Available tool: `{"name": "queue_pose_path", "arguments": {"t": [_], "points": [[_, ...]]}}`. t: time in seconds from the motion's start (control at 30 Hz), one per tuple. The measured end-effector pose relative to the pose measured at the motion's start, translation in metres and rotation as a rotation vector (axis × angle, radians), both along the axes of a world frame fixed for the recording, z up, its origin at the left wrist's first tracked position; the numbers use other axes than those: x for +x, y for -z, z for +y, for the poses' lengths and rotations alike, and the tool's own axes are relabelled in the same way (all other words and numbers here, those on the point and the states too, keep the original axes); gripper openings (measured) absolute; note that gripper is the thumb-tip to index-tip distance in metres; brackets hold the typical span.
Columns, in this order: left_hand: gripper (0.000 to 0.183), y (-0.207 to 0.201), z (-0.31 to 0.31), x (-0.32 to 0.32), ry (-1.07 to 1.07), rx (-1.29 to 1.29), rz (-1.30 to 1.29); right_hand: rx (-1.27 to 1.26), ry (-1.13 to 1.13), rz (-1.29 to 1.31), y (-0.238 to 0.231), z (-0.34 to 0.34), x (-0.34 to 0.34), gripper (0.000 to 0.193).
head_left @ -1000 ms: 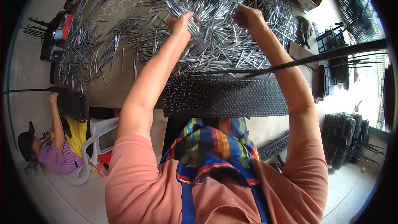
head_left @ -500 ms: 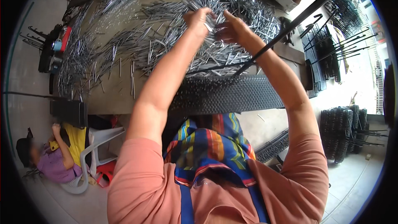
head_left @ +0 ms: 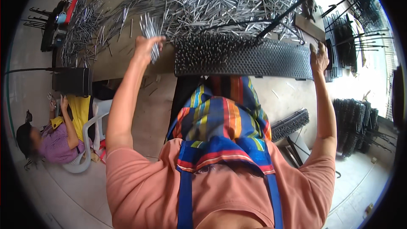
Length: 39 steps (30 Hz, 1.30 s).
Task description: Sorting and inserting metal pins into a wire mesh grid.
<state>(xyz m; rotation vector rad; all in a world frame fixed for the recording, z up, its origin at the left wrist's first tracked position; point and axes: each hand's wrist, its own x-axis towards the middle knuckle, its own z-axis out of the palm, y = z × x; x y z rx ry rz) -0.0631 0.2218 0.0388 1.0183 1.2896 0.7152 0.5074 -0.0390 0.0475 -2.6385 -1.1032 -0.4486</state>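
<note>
My left hand [head_left: 146,47] is closed around a loose bundle of thin silvery metal strips [head_left: 150,32], which fan out above and below the fist. It is just left of a long black panel [head_left: 271,57] with a honeycomb-like surface. The panel lies along the table's near edge; its left part is thick with upright strip ends, while its right part shows bare cells. At the panel's right end, my right hand [head_left: 319,60] has its fingers bent and thumb against the edge, gripping it. The fingers' far side is hidden.
Silvery strips [head_left: 229,0] lie heaped over the table [head_left: 131,61]. A black rod [head_left: 296,6] slants above the panel's right half. Black racks with hooks [head_left: 352,38] stand at right. A seated person [head_left: 57,140] is at lower left, beside a dark box [head_left: 72,81].
My hands have parted from over the strip heap. The left came back left with a bundle of strips; the right came down to the panel's right end. The view has shifted.
</note>
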Motion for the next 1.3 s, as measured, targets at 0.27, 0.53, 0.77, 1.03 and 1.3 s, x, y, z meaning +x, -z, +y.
{"name": "queue_pose_path", "arguments": {"t": [0.27,0.53,0.77,1.03,1.3], "points": [[0.011,0.029,-0.122,-0.009,-0.186,-0.186,-0.035,-0.114,0.42,0.466,0.036,-0.038,0.007,0.087],[0.011,0.026,-0.087,-0.057,-0.36,-0.107,0.028,-0.034,0.396,0.466,0.048,-0.041,-0.056,0.076],[0.013,0.034,-0.084,-0.069,-0.633,0.072,-0.005,-0.063,0.262,0.457,0.058,-0.014,-0.076,0.082],[0.021,-0.03,-0.201,0.043,-0.147,0.001,-0.452,0.327,-0.681,0.56,-0.007,0.034,-0.205,0.049],[0.058,-0.012,-0.243,0.088,0.484,-0.427,-0.726,-0.075,-1.075,1.835,-0.027,0.052,-0.301,0.051]]}}
